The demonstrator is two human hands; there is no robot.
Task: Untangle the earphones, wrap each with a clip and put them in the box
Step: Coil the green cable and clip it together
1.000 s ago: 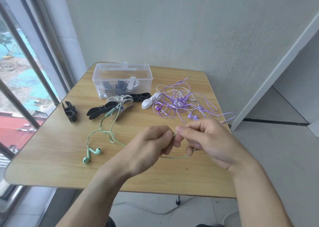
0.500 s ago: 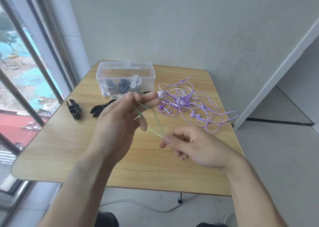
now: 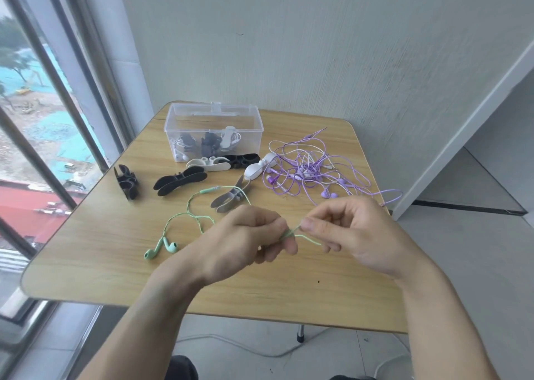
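Both hands, left hand (image 3: 245, 235) and right hand (image 3: 355, 232), pinch the green earphone cord (image 3: 199, 203) above the table (image 3: 86, 264), its buds lying near left. Loose clips (image 3: 179, 180) lie between the hands and the far clear box (image 3: 213, 131), with the purple tangle (image 3: 312, 168) at far right.

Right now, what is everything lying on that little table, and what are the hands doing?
Table: one, light wood, set against the wall beside the window.
Box: one, clear plastic, open, far side of the table; it holds a few earphones already wrapped in dark and white clips.
Loose clips: about six, in front of the box; black ones such as the black clip, white ones such as the white clip, and a grey clip.
Purple earphones: a tangled heap, number unclear, right of the box.
Green earphones: one pair, buds resting near left, cord running to the hands.
Left hand: pinches the green cord.
Right hand: pinches the same cord close beside it.
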